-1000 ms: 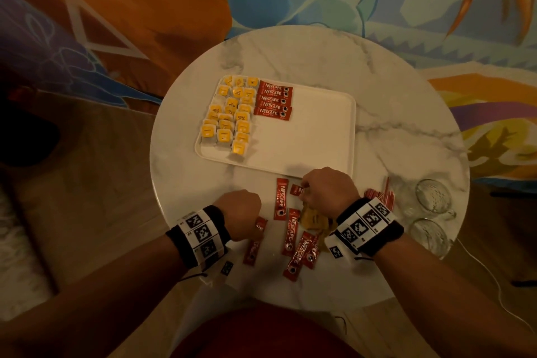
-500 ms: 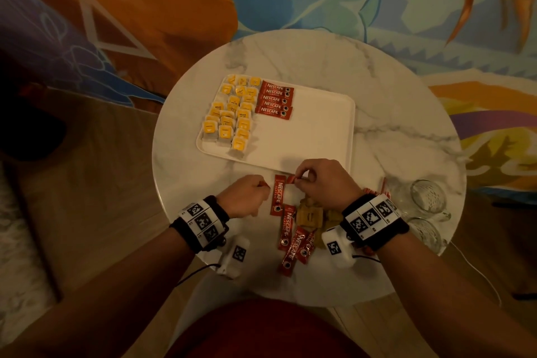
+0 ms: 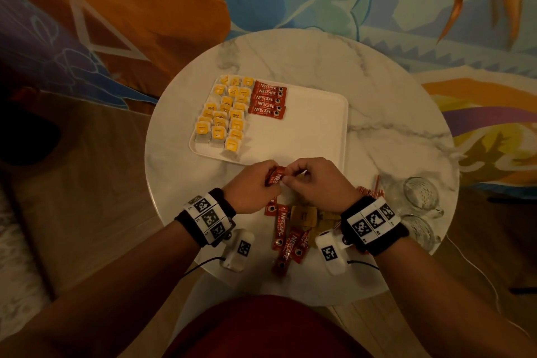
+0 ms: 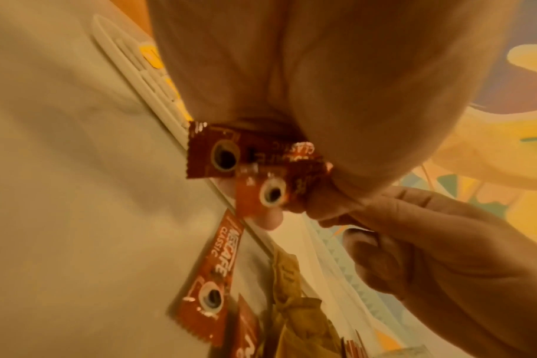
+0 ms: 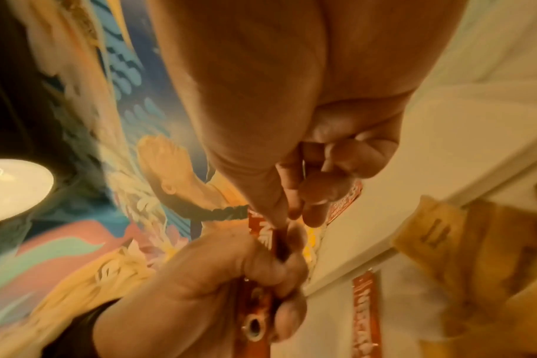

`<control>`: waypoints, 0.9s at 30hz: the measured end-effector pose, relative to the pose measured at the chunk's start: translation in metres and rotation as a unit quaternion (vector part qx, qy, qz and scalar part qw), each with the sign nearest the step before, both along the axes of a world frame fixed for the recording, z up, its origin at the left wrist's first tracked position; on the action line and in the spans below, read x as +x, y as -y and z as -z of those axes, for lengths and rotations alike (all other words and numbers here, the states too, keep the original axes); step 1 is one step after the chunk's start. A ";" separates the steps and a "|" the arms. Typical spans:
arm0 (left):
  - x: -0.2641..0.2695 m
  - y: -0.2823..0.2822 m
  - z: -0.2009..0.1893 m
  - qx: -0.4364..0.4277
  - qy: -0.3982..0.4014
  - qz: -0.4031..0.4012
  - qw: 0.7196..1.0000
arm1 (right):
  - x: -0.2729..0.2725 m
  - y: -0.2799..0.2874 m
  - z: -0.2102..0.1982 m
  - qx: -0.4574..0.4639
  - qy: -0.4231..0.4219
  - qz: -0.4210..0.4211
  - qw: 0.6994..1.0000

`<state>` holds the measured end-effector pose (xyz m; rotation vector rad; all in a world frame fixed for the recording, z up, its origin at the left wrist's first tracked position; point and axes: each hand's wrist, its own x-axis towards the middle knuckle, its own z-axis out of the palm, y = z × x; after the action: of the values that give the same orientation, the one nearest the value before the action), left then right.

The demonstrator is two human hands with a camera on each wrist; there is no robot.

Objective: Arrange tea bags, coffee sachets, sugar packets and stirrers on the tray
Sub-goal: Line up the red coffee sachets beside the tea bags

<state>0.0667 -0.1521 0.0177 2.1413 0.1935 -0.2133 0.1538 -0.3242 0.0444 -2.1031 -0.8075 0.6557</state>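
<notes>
A white tray (image 3: 308, 136) lies on the round marble table (image 3: 377, 113), with several yellow tea bags (image 3: 225, 113) on its left part and a row of red coffee sachets (image 3: 268, 100) beside them. My two hands meet just in front of the tray's near edge. My left hand (image 3: 270, 182) grips two red coffee sachets (image 4: 218, 155). My right hand (image 3: 292, 179) pinches the end of a sachet (image 5: 262, 230) between thumb and forefinger, right against the left hand. Loose sachets (image 3: 286, 238), brown packets (image 3: 303, 215) and red-striped stirrers (image 3: 372, 190) lie on the table under my wrists.
Two glass cups (image 3: 421, 195) stand near the table's right edge, close to my right wrist. The right half of the tray is bare. A colourful patterned cloth (image 3: 406, 9) spreads beyond the table, and wooden floor (image 3: 87, 183) shows to the left.
Both hands have risen off the table with sachets and come together near the tray's front edge. The left hand moved right and forward; the right hand moved forward.
</notes>
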 end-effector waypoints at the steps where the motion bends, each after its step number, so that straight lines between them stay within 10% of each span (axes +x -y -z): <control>1: 0.000 -0.001 0.001 0.009 -0.025 0.007 1.000 | -0.001 0.002 0.000 -0.008 0.012 -0.005 1.000; 10: -0.005 0.000 0.024 0.148 -0.084 0.024 0.985 | -0.020 0.019 0.006 -0.157 0.098 -0.253 0.950; 27: -0.001 0.003 0.021 0.163 -0.097 -0.016 0.982 | -0.032 0.015 0.019 -0.241 0.142 -0.336 0.899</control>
<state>0.0658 -0.1556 -0.0031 2.4392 0.3977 -0.3946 0.1221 -0.3393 0.0253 -2.3821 -1.7271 0.9959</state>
